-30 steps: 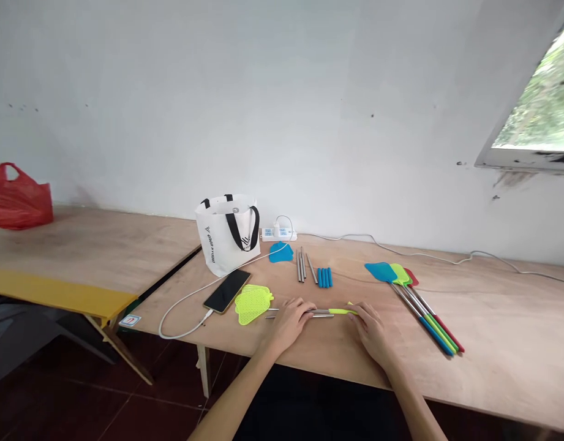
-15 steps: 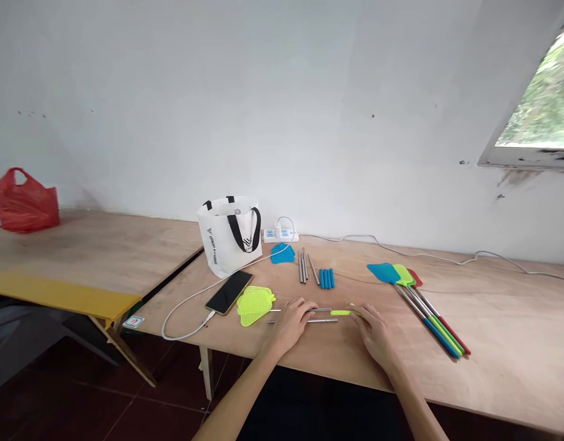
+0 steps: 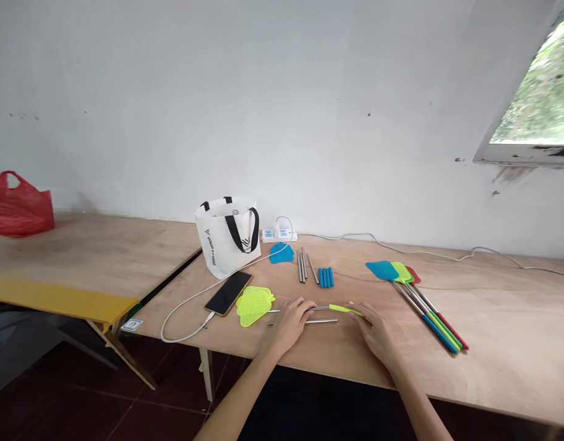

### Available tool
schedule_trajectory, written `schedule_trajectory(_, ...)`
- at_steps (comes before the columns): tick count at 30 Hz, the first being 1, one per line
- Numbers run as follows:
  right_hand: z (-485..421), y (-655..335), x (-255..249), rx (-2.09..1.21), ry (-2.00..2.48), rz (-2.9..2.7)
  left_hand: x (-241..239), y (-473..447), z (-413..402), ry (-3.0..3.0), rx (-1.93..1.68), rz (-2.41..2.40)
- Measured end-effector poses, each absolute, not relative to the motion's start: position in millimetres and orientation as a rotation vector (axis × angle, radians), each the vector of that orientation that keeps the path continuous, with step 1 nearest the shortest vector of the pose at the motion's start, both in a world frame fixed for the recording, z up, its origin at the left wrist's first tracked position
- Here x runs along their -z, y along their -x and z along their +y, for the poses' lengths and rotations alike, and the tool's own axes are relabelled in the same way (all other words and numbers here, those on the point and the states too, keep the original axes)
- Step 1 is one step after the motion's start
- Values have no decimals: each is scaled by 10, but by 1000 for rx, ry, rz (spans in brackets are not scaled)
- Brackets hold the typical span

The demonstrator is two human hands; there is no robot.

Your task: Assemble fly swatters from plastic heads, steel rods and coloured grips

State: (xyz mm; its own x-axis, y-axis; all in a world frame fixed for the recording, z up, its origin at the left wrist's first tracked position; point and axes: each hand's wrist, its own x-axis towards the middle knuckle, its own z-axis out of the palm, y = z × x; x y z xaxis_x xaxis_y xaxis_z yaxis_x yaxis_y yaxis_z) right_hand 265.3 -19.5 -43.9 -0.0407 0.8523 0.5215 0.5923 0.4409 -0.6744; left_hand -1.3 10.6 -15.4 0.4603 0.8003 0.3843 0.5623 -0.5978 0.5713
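Observation:
My left hand (image 3: pixel 291 320) is closed over a thin metal rod (image 3: pixel 319 308) lying crosswise near the table's front edge. The fingers of my right hand (image 3: pixel 376 331) are closed on a yellow-green handle sleeve (image 3: pixel 340 309), whose left end meets the rod's right end. Whether the rod sits inside the sleeve, I cannot tell. A second metal rod (image 3: pixel 325 321) lies just below, partly under my left hand. To the left are yellow-green fly swatter heads (image 3: pixel 255 305), overlapping, with a short bit of rod showing beside them.
Behind my hands lie several metal rods (image 3: pixel 302 267), blue handle sleeves (image 3: pixel 326 277) and blue swatter heads (image 3: pixel 281 253). Fly swatters (image 3: pixel 424 309) rest at right. A phone (image 3: pixel 229 293) on a white cable, a white bag (image 3: pixel 226 239) and a power strip (image 3: pixel 280 235) stand left.
The yellow-green sleeve has tilted, its left end rising from beside the lower rod to the upper rod's end. My hands have hardly moved. The view has shifted slightly.

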Motion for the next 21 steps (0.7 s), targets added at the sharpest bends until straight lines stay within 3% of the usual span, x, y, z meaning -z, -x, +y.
schedule_trajectory(21, -188, -2657, 421, -208, 1259, -1819, 194, 2, 120, -2320, -960, 1107)
